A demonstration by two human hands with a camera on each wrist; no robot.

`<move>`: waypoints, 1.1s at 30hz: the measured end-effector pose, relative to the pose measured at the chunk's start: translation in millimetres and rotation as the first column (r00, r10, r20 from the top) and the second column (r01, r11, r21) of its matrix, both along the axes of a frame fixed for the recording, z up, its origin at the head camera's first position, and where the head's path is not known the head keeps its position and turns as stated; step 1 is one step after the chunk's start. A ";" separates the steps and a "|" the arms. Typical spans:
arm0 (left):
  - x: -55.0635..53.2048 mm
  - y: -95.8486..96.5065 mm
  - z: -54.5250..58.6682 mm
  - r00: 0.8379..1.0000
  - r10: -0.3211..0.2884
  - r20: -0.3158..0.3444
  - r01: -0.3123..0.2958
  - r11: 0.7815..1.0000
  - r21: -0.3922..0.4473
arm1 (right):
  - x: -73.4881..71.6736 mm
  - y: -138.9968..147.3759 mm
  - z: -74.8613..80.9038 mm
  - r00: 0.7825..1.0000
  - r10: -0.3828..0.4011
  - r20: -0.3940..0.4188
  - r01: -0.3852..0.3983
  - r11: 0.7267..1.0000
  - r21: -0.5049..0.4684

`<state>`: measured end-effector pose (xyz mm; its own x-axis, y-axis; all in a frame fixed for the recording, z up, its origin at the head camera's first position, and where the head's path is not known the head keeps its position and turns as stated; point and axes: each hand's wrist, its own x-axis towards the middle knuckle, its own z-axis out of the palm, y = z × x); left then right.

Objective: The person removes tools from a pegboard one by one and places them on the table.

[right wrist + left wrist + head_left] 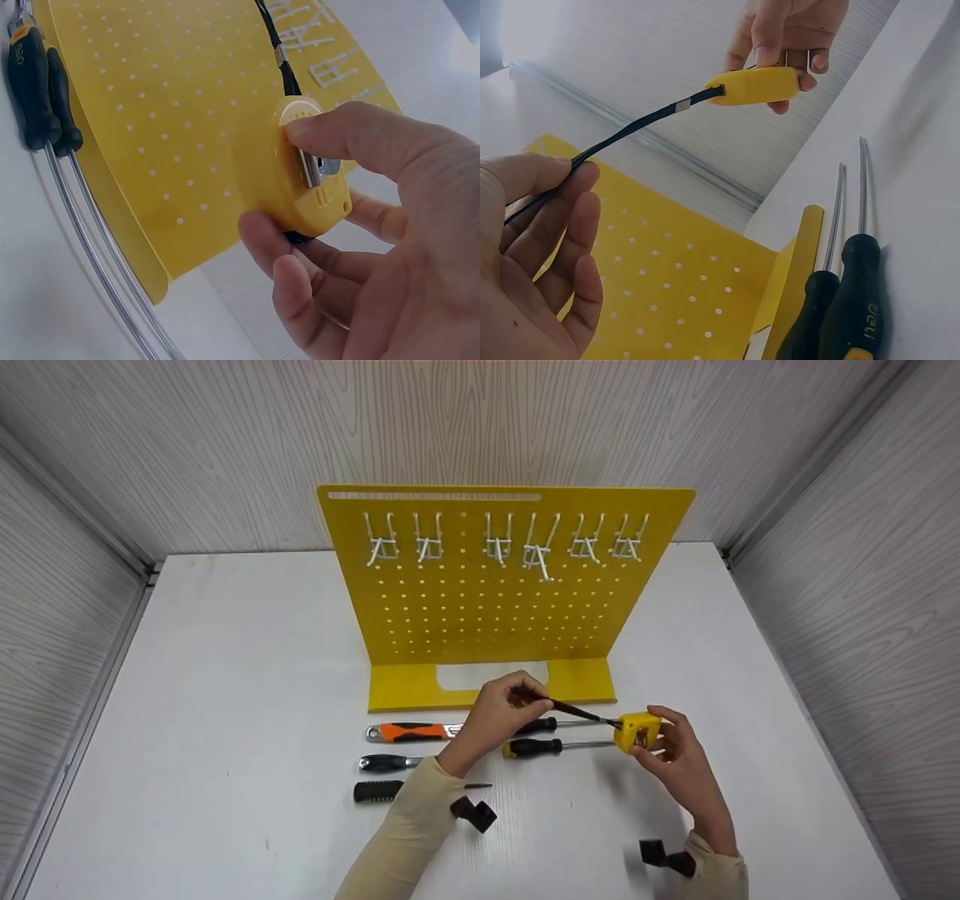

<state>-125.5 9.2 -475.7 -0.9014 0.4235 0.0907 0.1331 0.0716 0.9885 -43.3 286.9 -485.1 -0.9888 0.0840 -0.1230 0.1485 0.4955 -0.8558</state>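
Between the thumb and fingers of my right hand [679, 757] is a yellow tape measure [637, 732], held above the table at the right. A black wrist strap [641, 122] runs from its case to my left hand [504, 709], which pinches it between thumb and index finger. The strap stretches nearly straight between both hands. In the right wrist view, the thumb lies on the tape measure [289, 169] beside its metal clip, and a small metal band shows on the strap. The left hand's other fingers are loosely bent.
Behind the hands stands a yellow pegboard [495, 615] with several white hooks [538, 556] near its top. Two screwdrivers [534, 748] lie below its base. To their left are an orange-and-black handled tool [412, 732], a dark-handled tool [384, 763] and another black handle [377, 791].
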 end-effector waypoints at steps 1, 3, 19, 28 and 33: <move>0.8 -0.2 -1.2 1.000 -0.002 0.003 0.002 1.000 -0.005 | 0.3 0.9 -0.5 1.000 0.005 0.000 -0.005 1.000 0.001; 2.4 -0.3 -3.7 1.000 -0.008 0.004 0.008 1.000 -0.020 | 1.3 2.3 -0.8 1.000 0.010 -0.003 -0.010 1.000 0.001; 20.6 -1.9 -23.8 0.998 -0.024 0.055 0.026 0.999 -0.042 | 6.4 5.7 -0.3 0.997 0.079 -0.014 -0.075 0.978 0.195; 29.1 -5.8 -34.8 0.996 -0.039 0.078 0.048 0.992 -0.119 | 9.4 7.8 -3.7 0.995 0.093 0.046 -0.101 0.967 0.234; 33.1 -8.2 -41.9 0.997 -0.038 0.062 0.047 0.987 -0.154 | 9.7 9.4 -3.9 0.990 0.103 0.099 -0.124 0.962 0.242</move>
<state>-92.3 1.0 -517.5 -0.8841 0.4661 -0.0319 0.0810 0.2202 0.9721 -33.6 296.2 -489.0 -0.9804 0.0102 -0.1967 0.1460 0.7077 -0.6912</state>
